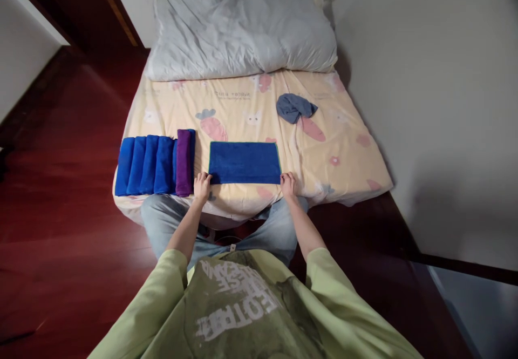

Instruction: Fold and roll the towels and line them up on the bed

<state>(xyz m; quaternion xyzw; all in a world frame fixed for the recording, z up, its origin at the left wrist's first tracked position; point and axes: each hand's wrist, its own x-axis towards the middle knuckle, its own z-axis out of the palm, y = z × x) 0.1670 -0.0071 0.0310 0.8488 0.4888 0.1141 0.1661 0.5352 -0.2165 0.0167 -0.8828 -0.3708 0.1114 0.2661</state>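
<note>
A blue towel [245, 162] with a thin green edge lies flat on the bed in front of me, a wide rectangle that looks folded. My left hand [202, 186] pinches its near left corner. At the near right corner, my right hand [288, 184] pinches the cloth the same way. Just left of my left hand is a row of several rolled or folded blue towels [148, 164], packed side by side. A purple towel [184, 162] stands out at the right end of that row, with a strip of blue behind it.
The bed [348, 159] has a pale yellow sheet with carrots and rabbits. A crumpled grey-blue cloth [295, 108] lies toward the back right. Across the head of the bed is a large light grey quilt [243, 29]. A wall [424, 105] rises on the right; dark red floor [73, 186] shows left.
</note>
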